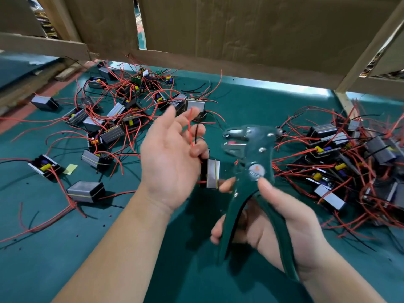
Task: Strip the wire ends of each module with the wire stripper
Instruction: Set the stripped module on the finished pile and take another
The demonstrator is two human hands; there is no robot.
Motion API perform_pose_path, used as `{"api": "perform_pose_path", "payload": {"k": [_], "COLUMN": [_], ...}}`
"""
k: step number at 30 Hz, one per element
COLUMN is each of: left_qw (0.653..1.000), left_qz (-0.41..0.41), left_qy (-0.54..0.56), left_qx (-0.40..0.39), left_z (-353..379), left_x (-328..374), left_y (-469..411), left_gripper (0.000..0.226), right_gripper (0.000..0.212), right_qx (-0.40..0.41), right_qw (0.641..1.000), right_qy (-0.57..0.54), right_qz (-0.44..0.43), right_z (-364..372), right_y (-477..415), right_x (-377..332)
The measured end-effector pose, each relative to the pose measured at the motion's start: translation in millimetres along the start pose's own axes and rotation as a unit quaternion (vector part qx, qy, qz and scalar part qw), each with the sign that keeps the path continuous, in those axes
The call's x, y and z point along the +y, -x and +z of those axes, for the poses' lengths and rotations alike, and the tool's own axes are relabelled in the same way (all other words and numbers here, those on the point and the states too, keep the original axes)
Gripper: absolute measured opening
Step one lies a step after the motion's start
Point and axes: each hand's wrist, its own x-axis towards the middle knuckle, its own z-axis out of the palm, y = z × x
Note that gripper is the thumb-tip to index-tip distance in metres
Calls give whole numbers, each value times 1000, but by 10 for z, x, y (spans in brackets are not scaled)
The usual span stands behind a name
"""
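We are pinching the wires of one module in the curled lower fingers of our left hand, the module hanging just below. Our right hand is gripping the wire stripper, jaws open, near the wire ends. We are judging the job far from done: a left heap and a right heap are lying tangled on the bench, and we cannot tell which is stripped.
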Motion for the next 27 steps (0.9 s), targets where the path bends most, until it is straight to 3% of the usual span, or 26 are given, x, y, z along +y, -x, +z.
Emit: {"api": "perform_pose_path", "payload": {"k": [3,7,10,12,16,18,19,22,23,25,27], "left_qw": [998,998,1000,1000,982,936,895,723,689,668,722], "left_qz": [-18,1,15,23,46,82,112,218,227,188,96], "left_qy": [51,46,1,-13,-181,-342,-432,-654,-686,-714,-677], "left_qx": [11,34,13,-15,-5,7,10,39,53,97,104], "left_z": [-18,15,-14,-32,-72,-109,-140,-236,-257,-304,-293], "left_x": [2,4,48,59,-89,-168,-195,-189,-166,-143,-115], "left_y": [13,3,-33,-53,-60,-65,-69,-66,-68,-96,-123], "left_gripper": [43,43,26,38,45,42,37,14,7,29,42], "right_gripper": [66,69,74,67,52,36,33,34,36,41,46], "right_qx": [-50,-5,71,84,91,116,126,149,154,157,150], "right_qw": [998,998,993,989,992,990,989,985,984,983,983], "right_qy": [32,63,51,40,52,76,82,82,83,91,104], "right_qz": [24,-13,-81,-115,-63,-19,-3,8,6,6,11], "right_z": [40,30,-36,-72,-86,-80,-74,-78,-84,-93,-94], "right_y": [-19,-64,-84,-82,-81,-98,-105,-105,-97,-88,-88], "right_x": [59,94,20,-58,-97,-66,-54,-38,-38,-37,-45]}}
